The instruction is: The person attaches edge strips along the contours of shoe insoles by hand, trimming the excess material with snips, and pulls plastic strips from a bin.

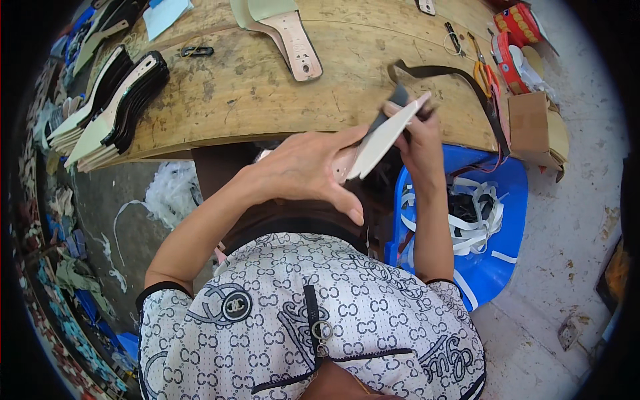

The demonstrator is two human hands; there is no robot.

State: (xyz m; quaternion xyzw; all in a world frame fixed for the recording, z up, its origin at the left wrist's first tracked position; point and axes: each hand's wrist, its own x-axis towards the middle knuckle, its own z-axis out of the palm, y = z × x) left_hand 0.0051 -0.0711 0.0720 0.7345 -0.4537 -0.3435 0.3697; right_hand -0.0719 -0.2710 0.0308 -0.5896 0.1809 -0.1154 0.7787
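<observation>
Above my lap, at the table's front edge, I hold a flat cream leather-like piece (383, 143) tilted on edge. Its lower end, pinkish with small holes, sits in the crook of my left hand (293, 167), the thumb standing out to one side. My right hand (421, 133) grips the upper end, its fingertips slightly smeared by motion. A dark strip (399, 98) shows behind the piece, by my right fingers. Beyond them a long black strap (460, 72) curves over the wooden table (247, 100) and hangs down at its right side.
Stacks of black-edged pieces (123, 110) lie at the table's left; cream pieces (283, 37) lie at the back. Orange-handled scissors (481, 70), a red tub (510, 63) and a cardboard box (533, 127) are at right. A blue plastic bin (497, 273) holds white strips.
</observation>
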